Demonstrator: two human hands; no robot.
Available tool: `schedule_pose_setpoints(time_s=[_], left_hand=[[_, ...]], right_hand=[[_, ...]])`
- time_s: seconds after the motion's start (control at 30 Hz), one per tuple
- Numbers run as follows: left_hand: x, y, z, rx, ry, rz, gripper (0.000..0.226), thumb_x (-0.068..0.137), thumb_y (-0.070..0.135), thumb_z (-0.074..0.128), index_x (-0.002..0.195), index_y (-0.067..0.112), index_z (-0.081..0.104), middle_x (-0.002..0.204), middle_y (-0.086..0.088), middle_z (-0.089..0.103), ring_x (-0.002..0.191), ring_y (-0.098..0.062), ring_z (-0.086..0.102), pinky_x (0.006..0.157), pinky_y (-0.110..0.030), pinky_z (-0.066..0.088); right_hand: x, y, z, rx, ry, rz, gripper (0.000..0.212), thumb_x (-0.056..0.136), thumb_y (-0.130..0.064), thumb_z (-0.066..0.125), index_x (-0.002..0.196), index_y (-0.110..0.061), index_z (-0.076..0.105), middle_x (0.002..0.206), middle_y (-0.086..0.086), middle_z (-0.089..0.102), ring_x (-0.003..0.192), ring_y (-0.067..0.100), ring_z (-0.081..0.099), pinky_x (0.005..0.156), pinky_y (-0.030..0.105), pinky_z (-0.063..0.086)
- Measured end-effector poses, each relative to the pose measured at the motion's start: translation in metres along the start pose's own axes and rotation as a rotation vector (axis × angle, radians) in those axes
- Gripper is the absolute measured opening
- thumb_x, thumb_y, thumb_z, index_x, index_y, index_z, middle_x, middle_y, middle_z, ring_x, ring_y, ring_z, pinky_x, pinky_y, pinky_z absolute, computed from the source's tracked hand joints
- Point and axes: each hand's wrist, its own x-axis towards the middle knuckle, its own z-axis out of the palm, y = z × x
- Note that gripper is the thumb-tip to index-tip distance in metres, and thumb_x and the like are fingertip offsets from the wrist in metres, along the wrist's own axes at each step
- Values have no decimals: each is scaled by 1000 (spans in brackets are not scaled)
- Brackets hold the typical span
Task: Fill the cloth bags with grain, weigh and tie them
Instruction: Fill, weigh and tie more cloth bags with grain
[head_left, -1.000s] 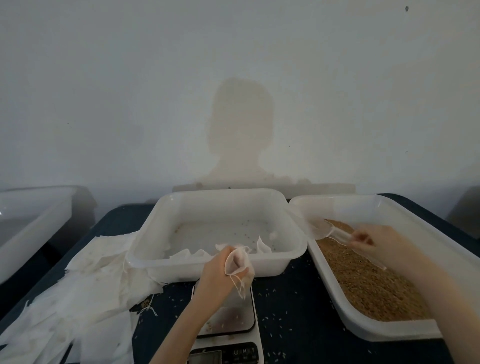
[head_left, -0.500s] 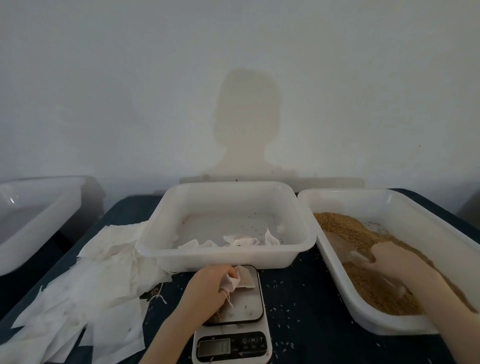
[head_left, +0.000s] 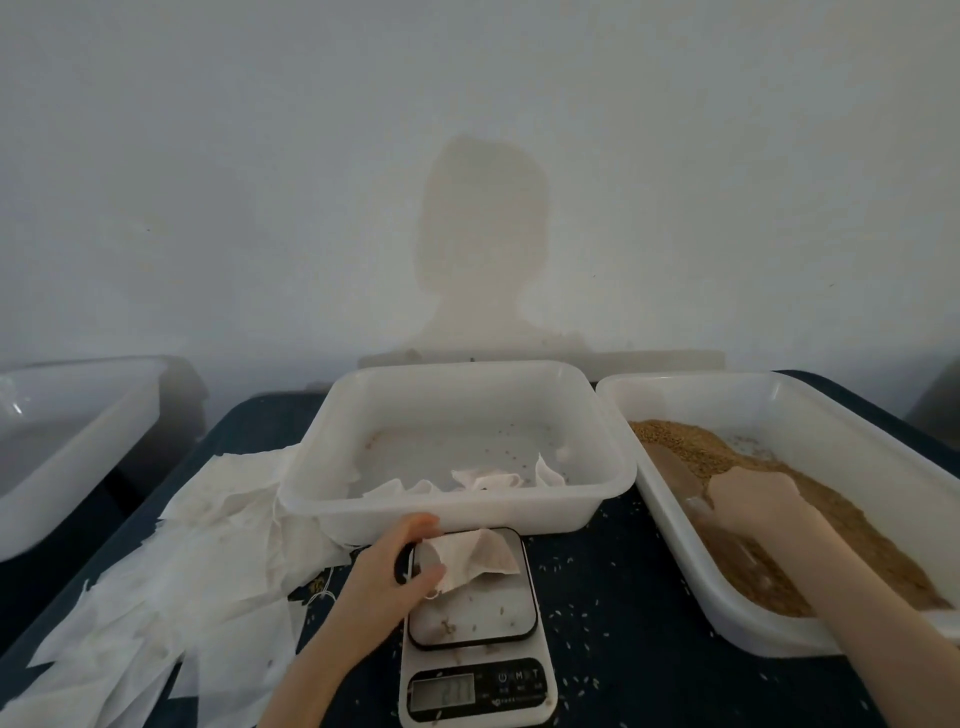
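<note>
The job looks like it is only partly done. The left hand (head_left: 395, 566) pinches a small, thin, white cloth bag (head_left: 475, 558) and holds it on the shiny flat plate of the little white kitchen scale (head_left: 475, 623), which sits on the dark blue table (head_left: 613, 639). The bag looks soft, limp and wrinkly, so I think it has little or no grain in it yet, and its top is not tied. The right hand (head_left: 753, 499) is down in the long white plastic tub (head_left: 779, 410) on the right, resting on the heap of small brown grain (head_left: 691, 452). It seems to be around a clear plastic scoop, but I cannot tell how its fingers are set. In the middle sits a square white plastic tub (head_left: 467, 379) with smooth walls, and a few crumpled cloth bags (head_left: 483, 480) lie at its front. They may be finished ones, but I cannot tell if they are tied. To the left is a big messy pile of flat white empty bags (head_left: 182, 561), so many are left to fill, weigh and tie. Loose grains are sprinkled on the table and the scale.
</note>
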Motion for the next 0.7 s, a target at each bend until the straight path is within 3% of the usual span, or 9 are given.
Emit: schedule_pose_setpoints(time_s=[0.1, 0.2, 0.3, 0.4, 0.53, 0.7], left_hand=[[-1, -3, -4, -129, 119, -9, 24, 90, 11, 60, 107, 28, 59, 105, 12, 65, 94, -1, 62, 69, -14, 52], [0, -10, -4, -107, 247, -23, 15, 92, 7, 55, 96, 18, 65, 94, 6, 68, 88, -5, 63, 74, -18, 51], [-2, -18, 2, -112, 380, -97, 17, 94, 10, 51, 87, 17, 64, 83, 4, 67, 79, -10, 62, 72, -20, 49], [-7, -29, 8, -73, 471, -151, 21, 95, 8, 49, 82, 16, 63, 78, 3, 66, 75, -15, 61, 69, -22, 46], [-10, -36, 11, 19, 484, -186, 23, 95, 11, 50, 80, 22, 63, 74, 8, 65, 68, -5, 59, 61, -13, 41], [-10, -42, 11, -43, 495, -241, 24, 95, 12, 50, 78, 23, 63, 74, 7, 65, 74, -1, 60, 68, -17, 42]], right_hand=[[-16, -7, -20, 52, 243, 10, 39, 99, -30, 41, 63, -17, 43, 64, -7, 48, 58, 12, 51, 52, 20, 38], [-36, -31, -45, 229, 569, -14, 39, 98, -36, 39, 64, -17, 46, 63, -7, 47, 51, 10, 44, 44, 22, 27], [-55, -79, -44, 465, 787, -205, 32, 95, -36, 45, 66, -24, 44, 63, -10, 45, 49, 1, 39, 44, 17, 24], [-66, -124, -13, 787, 887, -422, 30, 87, -19, 62, 61, -23, 48, 54, -13, 43, 42, -4, 32, 42, 6, 27], [-48, -143, 45, 1047, 832, -377, 31, 84, -7, 68, 57, -13, 54, 51, -6, 50, 43, 8, 46, 42, 27, 45], [-30, -145, 75, 1165, 672, -278, 38, 88, -12, 62, 54, -18, 45, 50, -4, 44, 47, 7, 41, 47, 21, 35]])
